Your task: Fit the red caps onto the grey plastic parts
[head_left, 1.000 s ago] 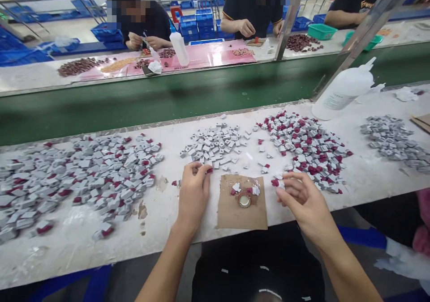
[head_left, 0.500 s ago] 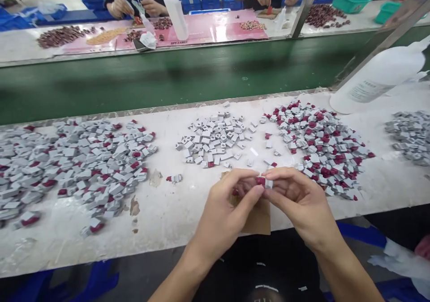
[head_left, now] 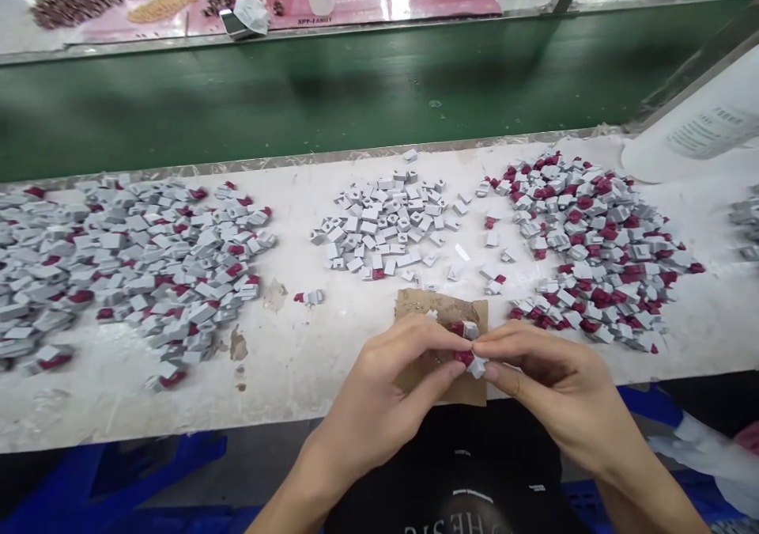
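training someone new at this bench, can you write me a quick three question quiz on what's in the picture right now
1. True or false: the left hand and the right hand both have fingertips at a small grey and magenta piece over the brown cardboard.

2. Multiple choice: what is at the right of the picture, on the near table?
a) a red cup
b) a large white bottle
c) a pair of scissors

3. Fill in the missing word: the panel between the near table and the far table is ____.

Key: 1 true; 2 b; 3 green
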`<state>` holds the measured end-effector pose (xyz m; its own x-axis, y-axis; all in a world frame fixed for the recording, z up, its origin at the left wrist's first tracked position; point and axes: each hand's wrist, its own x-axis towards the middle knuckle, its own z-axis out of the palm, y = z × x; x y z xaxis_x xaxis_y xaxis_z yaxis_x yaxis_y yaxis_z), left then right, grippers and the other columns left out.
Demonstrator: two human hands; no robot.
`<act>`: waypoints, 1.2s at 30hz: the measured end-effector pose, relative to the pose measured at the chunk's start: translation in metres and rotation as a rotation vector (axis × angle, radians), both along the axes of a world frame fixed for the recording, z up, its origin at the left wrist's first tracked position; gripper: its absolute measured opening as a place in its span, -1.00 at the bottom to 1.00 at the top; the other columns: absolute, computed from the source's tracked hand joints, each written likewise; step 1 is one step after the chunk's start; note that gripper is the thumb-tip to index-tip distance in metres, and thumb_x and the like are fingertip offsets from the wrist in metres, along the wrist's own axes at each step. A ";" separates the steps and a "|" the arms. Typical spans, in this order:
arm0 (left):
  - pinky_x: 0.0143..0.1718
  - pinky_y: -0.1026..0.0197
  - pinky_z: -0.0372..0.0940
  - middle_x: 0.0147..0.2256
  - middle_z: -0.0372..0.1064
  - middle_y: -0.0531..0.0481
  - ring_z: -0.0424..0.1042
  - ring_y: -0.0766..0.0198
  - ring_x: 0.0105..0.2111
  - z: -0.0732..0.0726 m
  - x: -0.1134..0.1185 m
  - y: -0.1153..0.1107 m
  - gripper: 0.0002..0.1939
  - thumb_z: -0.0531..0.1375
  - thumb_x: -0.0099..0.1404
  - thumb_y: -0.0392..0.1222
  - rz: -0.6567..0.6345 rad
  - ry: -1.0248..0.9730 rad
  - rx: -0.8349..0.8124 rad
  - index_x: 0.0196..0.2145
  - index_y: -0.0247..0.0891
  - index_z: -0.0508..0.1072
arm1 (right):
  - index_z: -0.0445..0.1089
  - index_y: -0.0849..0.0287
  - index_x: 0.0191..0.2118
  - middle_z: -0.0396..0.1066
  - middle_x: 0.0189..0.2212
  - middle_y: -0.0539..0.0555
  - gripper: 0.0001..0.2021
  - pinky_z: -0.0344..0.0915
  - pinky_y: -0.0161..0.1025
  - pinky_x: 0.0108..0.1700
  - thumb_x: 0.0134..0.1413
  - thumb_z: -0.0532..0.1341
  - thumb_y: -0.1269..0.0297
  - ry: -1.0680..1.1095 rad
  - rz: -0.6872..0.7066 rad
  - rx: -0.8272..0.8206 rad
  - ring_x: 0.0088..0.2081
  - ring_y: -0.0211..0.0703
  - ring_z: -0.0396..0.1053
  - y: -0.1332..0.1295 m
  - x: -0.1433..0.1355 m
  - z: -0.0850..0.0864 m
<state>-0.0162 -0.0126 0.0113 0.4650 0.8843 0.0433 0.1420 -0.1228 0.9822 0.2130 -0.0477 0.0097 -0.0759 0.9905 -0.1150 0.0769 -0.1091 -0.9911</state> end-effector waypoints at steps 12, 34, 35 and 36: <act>0.01 -0.10 0.43 -0.09 0.48 -0.17 0.39 -0.06 -0.03 -0.049 0.004 0.042 -0.85 0.34 0.52 -0.35 0.461 0.679 0.499 0.01 -0.24 0.56 | 0.74 -0.11 -0.07 0.72 -0.11 0.03 -0.81 0.67 -0.28 -0.18 0.41 0.44 0.39 -0.322 -0.076 0.163 -0.09 -0.07 0.71 -0.022 -0.005 -0.002; -0.10 0.11 0.52 -0.14 0.60 0.00 0.56 0.21 -0.19 -0.019 -0.001 0.025 -0.81 0.36 0.47 -0.30 0.399 0.027 0.005 0.00 -0.14 0.63 | 0.66 0.06 -0.09 0.65 -0.14 0.14 -0.85 0.63 -0.23 -0.21 0.49 0.34 0.45 -0.421 0.060 0.247 -0.17 -0.07 0.70 -0.015 -0.015 0.002; -0.11 0.11 0.53 -0.15 0.61 -0.01 0.57 0.20 -0.19 -0.019 -0.001 0.025 -0.82 0.36 0.48 -0.29 0.396 0.017 -0.015 0.00 -0.14 0.65 | 0.67 0.06 -0.09 0.65 -0.14 0.15 -0.85 0.63 -0.22 -0.23 0.49 0.34 0.44 -0.417 0.069 0.241 -0.18 -0.05 0.70 -0.015 -0.016 0.003; -0.12 0.10 0.55 -0.15 0.63 -0.02 0.59 0.18 -0.19 -0.018 -0.001 0.025 -0.84 0.36 0.50 -0.27 0.393 0.008 -0.034 0.00 -0.14 0.66 | 0.68 0.06 -0.09 0.65 -0.14 0.15 -0.84 0.62 -0.21 -0.26 0.49 0.33 0.43 -0.407 0.078 0.235 -0.19 -0.04 0.70 -0.015 -0.016 0.004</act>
